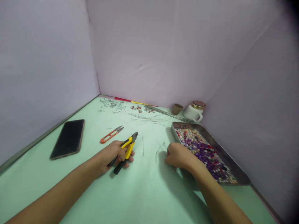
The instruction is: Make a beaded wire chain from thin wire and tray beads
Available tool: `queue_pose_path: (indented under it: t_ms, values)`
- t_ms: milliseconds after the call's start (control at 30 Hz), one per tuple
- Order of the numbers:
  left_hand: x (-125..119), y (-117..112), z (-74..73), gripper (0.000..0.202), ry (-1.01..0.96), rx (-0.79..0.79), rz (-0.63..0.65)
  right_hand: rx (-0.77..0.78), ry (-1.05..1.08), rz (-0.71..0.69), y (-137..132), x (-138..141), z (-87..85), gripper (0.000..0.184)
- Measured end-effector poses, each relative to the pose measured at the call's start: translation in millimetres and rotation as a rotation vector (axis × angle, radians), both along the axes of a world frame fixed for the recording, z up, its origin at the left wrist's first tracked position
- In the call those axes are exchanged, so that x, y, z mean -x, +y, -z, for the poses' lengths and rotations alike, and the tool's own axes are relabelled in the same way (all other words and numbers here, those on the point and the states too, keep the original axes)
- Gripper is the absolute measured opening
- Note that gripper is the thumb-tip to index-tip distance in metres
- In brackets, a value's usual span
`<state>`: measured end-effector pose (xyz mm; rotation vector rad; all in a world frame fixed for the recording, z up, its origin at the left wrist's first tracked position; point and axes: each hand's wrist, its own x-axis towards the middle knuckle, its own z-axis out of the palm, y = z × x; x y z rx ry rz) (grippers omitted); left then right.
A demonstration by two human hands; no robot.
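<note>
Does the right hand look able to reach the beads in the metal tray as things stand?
Probably yes: the right hand is close beside the metal tray, and no lid covers the beads. It seems to be pinching thin wire, though.

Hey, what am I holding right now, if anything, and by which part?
Your left hand holds the pliers by their yellow-and-black handles. Your right hand is beside thin bent wire; whether it grips that can't be told.
</note>
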<state>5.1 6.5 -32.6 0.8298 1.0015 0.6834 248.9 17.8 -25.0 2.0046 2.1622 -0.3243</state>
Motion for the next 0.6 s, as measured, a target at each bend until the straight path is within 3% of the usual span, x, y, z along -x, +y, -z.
queue_pose_path:
  t_ms: [233, 367, 500, 600]
  values:
    - [-1, 1, -1.2, 0.029, 0.002, 0.002, 0.019, -0.062, -0.032, 0.028, -1, -1, -16.5, 0.011]
    - [-2, -3, -3.3, 0.027, 0.128, -0.055, 0.037, -0.199, 0.004, 0.086, 0, -5, -29.1, 0.013]
    - [-4, -7, -4.2, 0.015, 0.529, -0.324, 0.065, -0.288, -0.091, 0.152, 6, -2, -24.8, 0.016]
    - [-3, -8, -3.6, 0.018, 0.716, -0.571, -0.047, -0.319, -0.149, 0.167, 14, 3, -13.5, 0.018]
